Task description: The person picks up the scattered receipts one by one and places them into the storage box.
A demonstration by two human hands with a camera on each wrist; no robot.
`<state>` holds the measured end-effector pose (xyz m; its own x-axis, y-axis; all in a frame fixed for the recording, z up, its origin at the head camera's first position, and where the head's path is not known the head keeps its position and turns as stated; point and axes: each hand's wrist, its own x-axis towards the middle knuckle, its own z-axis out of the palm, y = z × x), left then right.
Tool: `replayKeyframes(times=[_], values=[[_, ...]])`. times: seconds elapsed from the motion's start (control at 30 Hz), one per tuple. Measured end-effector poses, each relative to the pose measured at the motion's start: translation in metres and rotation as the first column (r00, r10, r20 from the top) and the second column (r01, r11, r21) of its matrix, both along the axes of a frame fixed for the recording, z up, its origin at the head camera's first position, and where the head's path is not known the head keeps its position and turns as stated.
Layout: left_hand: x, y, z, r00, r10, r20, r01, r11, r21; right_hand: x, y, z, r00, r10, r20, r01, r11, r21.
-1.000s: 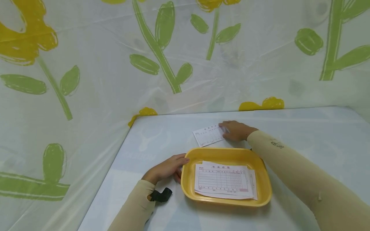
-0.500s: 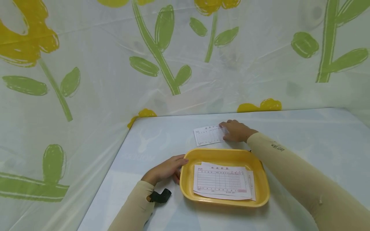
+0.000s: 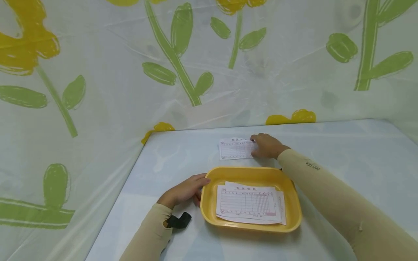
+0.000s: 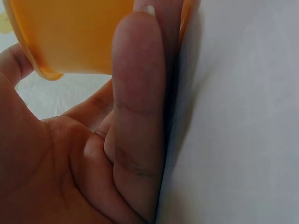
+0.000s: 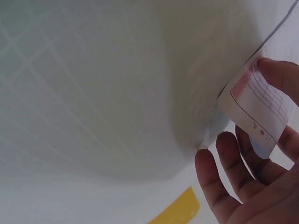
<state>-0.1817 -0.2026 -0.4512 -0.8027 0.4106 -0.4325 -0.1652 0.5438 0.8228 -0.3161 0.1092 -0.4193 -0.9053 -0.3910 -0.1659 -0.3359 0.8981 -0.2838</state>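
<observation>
In the head view, my left hand (image 3: 184, 189) grips the left rim of a yellow plastic tray (image 3: 248, 174), thumb over the edge. The left wrist view shows its fingers (image 4: 138, 84) low against the tray's outside, by the table. Several printed receipt slips (image 3: 246, 203) lie stacked in the tray. Beyond it, my right hand (image 3: 267, 146) pinches the right end of another receipt slip (image 3: 232, 150). A second paper edge shows just behind that slip. In the right wrist view, the thumb presses on the slip's face (image 5: 261, 98), with other fingers spread beneath and beside it.
A pale cloth covers the table (image 3: 176, 156). Behind it and to the left hangs a white curtain (image 3: 107, 90) with green and yellow flowers. A black strap piece (image 3: 179, 220) sticks out at my left wrist, near the tray.
The slip under my right hand has turned so its edges lie nearly level, and a second paper edge now shows behind it. My left hand stays on the tray.
</observation>
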Motion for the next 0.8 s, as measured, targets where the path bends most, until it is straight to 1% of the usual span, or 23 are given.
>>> replayKeyframes(times=[0.17, 0.23, 0.33, 0.47, 0.57, 0.63, 0.73, 0.8], values=[[0.0, 0.0, 0.001, 1.0, -0.004, -0.001, 0.004, 1.0, -0.002, -0.001, 0.006, 0.001, 0.997, -0.039, 0.066, 0.043, 0.997, -0.069], [-0.001, 0.0, 0.001, 1.0, -0.008, 0.001, 0.008, 1.0, 0.003, -0.001, 0.01, 0.0, 0.996, -0.05, 0.073, 0.057, 0.994, -0.09], [-0.001, 0.0, 0.001, 1.0, -0.011, 0.001, 0.011, 1.0, 0.01, -0.001, 0.016, -0.001, 0.997, -0.058, 0.055, 0.065, 0.99, -0.124], [-0.001, 0.001, 0.001, 1.0, -0.012, -0.006, 0.012, 1.0, 0.013, 0.003, 0.023, 0.001, 0.995, -0.084, 0.053, 0.092, 0.981, -0.17], [0.0, 0.001, 0.001, 1.0, -0.012, -0.01, 0.012, 1.0, 0.01, 0.007, 0.027, 0.003, 0.994, -0.096, 0.056, 0.105, 0.977, -0.185], [0.0, 0.001, 0.001, 1.0, -0.011, -0.011, 0.011, 1.0, 0.011, 0.009, 0.031, 0.005, 0.994, -0.097, 0.054, 0.106, 0.976, -0.189], [0.001, 0.001, 0.001, 1.0, -0.009, -0.016, 0.009, 1.0, 0.01, 0.011, 0.039, 0.006, 0.996, -0.085, 0.026, 0.089, 0.975, -0.203], [0.001, 0.001, 0.002, 1.0, -0.007, -0.02, 0.007, 1.0, 0.007, 0.012, 0.043, 0.008, 0.996, -0.092, 0.017, 0.093, 0.973, -0.213]])
